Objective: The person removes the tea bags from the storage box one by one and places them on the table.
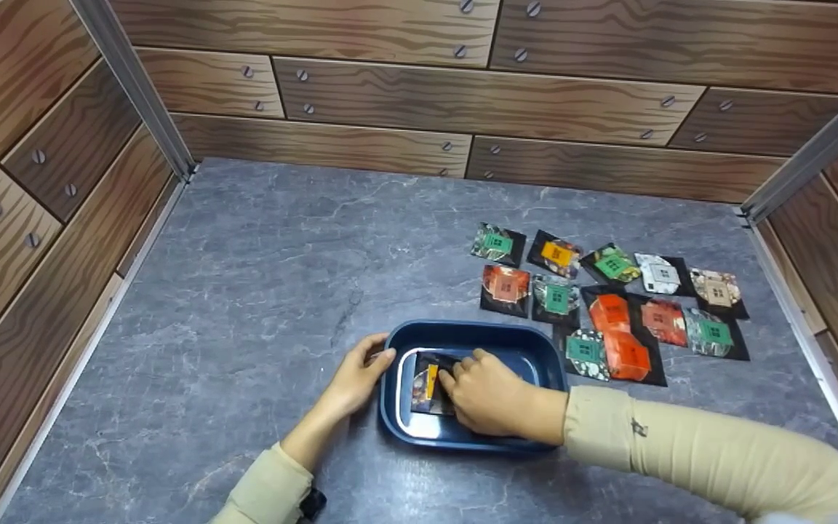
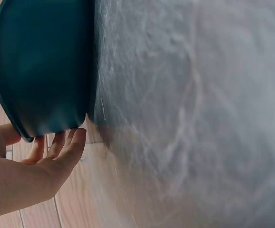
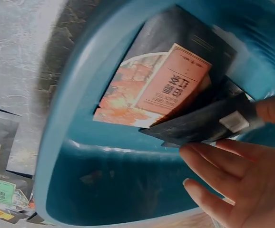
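A blue plastic tub (image 1: 473,326) stands on the grey marbled surface in front of the person. At its left end the left hand (image 1: 352,378) grips the wall, thumb at the rim and fingers against the outside, as the left wrist view also shows (image 2: 47,161). Inside the tub, the right hand (image 1: 490,397) pinches a small dark packet (image 3: 201,121) by its edge, tilted up with its back side showing. Beneath it lies a flat packet with a reddish label (image 3: 173,88). In the head view a packet with an orange-yellow label (image 1: 423,389) shows left of the right fingers.
Right of and behind the tub, several similar flat packets lie in loose rows, such as a green-labelled one (image 1: 557,297) and overlapping orange-red ones (image 1: 626,355). Wood-patterned panels (image 1: 382,87) wall in the back and both sides of the surface.
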Demonstrator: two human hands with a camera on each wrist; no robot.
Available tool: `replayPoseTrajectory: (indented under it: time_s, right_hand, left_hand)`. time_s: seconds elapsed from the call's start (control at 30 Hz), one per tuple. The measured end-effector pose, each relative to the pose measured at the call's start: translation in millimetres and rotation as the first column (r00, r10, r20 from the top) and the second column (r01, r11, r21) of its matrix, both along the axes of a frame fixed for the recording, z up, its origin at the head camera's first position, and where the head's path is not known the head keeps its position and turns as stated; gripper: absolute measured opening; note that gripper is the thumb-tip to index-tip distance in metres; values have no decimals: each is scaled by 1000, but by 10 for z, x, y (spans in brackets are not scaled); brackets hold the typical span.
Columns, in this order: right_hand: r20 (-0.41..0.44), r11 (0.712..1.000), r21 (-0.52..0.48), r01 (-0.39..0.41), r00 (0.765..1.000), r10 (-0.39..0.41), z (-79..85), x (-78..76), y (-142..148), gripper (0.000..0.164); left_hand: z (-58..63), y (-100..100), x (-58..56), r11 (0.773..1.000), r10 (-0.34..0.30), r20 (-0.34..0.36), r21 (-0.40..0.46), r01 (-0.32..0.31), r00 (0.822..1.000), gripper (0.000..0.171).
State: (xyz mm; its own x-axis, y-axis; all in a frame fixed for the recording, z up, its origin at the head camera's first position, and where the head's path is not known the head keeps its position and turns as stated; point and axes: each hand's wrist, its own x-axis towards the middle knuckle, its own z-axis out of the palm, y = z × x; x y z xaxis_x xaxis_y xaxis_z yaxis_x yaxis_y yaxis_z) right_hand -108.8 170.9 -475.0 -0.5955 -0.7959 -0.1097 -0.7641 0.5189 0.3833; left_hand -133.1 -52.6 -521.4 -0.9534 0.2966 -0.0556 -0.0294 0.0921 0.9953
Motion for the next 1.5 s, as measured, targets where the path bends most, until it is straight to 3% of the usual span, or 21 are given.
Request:
replayPoseTrajectory:
  time_s: [0.23, 0.43, 0.63, 0.73, 1.0, 1.23, 1.5]
  right_hand:
    - [-81, 987, -141, -70, 995, 59, 46, -18, 36, 32]
    - [-138, 960, -247, -133, 985, 101, 56, -49, 105, 17]
    - [-130, 916, -375, -144, 986, 102, 87, -54, 221, 32]
    - [-127, 879, -455, -139, 988, 90, 109, -44, 298, 33]
    - [-191, 753, -635, -173, 979, 64, 176, 55, 529, 17]
    - [-250, 653, -732, -195, 968, 8, 212, 161, 823, 23]
    - [-287, 591, -794, -143, 945, -156, 282, 238, 1174, 21]
  left_hand:
    - [-3, -1, -3, 1000, 1, 21, 4, -1, 1000, 37]
    - [-16, -5, -13, 1000, 2, 14, -6, -2, 1000, 37]
    - [0, -2, -5, 1000, 3, 11, -2, -3, 1000, 37]
    - [9, -2, -1, 1000, 6, 16, -9, -6, 1000, 38]
    - [-1, 2, 3, 1000, 15, -1, -16, -15, 1000, 38]
    - [11, 7, 5, 1000, 16, -9, -26, -16, 1000, 37]
    - [9, 4, 1, 999, 16, 12, -51, -15, 1000, 37]
